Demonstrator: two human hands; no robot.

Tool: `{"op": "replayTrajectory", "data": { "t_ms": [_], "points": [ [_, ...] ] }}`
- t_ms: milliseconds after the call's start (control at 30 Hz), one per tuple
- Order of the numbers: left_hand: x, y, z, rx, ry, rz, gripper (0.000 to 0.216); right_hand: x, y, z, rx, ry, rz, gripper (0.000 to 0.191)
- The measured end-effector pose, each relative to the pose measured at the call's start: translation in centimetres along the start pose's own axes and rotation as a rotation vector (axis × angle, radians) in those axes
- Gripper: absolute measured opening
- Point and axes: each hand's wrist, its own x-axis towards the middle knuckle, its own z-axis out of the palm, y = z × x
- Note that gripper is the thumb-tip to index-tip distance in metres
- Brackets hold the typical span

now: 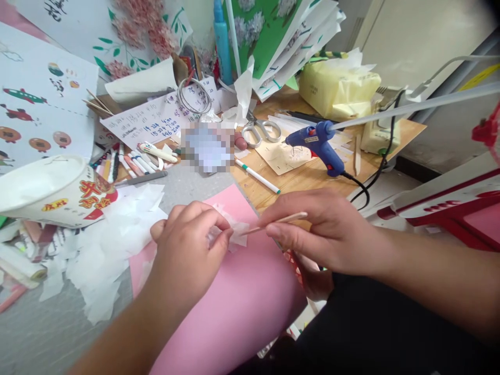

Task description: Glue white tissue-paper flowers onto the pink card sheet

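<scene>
Over a large pink sheet of paper [234, 307], my left hand [191, 239] pinches a crumpled piece of thin white tissue paper [238, 237] between thumb and fingers. My right hand [324, 229] grips a thin wooden stick [287, 219], whose far tip meets the tissue beside my left fingertips. More white tissue lies bunched on the sheet just behind my left fingers, partly hidden by them. The pink sheet curves down over the table's near edge toward my lap.
Torn white tissue pieces [105, 245] lie left of the sheet, near a paper noodle bowl [54, 187]. Behind are markers [146, 159], scissors [261, 130], a green-capped pen [258, 176] and a blue glue gun [316, 146] with its black cord at right. A yellow tissue pack [338, 86] stands farther back.
</scene>
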Motion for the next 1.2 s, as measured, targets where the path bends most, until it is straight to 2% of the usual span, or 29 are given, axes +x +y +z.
{"op": "replayTrajectory", "data": {
  "t_ms": [300, 467, 533, 600, 667, 733, 800, 967, 1200],
  "points": [
    [-0.1, -0.9, -0.6, 0.001, -0.032, 0.060, 0.028, -0.2, 0.8, 1.2, -0.081, -0.006, -0.013, 0.017],
    [0.3, -2.2, -1.5, 0.000, 0.004, 0.050, 0.029, -0.6, 1.0, 1.3, -0.103, -0.044, -0.120, 0.022],
    [0.4, -2.6, -1.7, 0.016, 0.003, 0.043, 0.030, -0.8, 1.2, 1.5, -0.074, -0.058, -0.120, 0.021],
    [0.3, -3.2, -1.8, 0.026, -0.005, 0.068, 0.030, -1.0, 1.4, 1.7, 0.019, -0.054, -0.003, 0.020],
    [0.2, -4.0, -1.9, 0.050, -0.019, 0.130, 0.033, -1.1, 1.8, 1.9, 0.174, -0.003, 0.198, 0.017],
    [0.0, -4.7, -1.9, 0.093, -0.063, 0.196, 0.045, -1.2, 2.1, 2.2, 0.336, 0.068, 0.376, 0.012],
    [0.0, -5.3, -1.8, 0.137, -0.131, 0.223, 0.059, -1.3, 2.3, 2.3, 0.456, 0.108, 0.481, 0.008],
    [0.6, -5.1, -1.5, 0.176, -0.319, 0.146, 0.082, -1.6, 2.2, 2.5, 0.510, 0.076, 0.580, 0.010],
    [0.9, -5.0, -1.8, 0.161, -0.325, 0.192, 0.074, -0.7, 1.9, 2.8, 0.415, 0.055, 0.639, 0.013]
  ]
}}
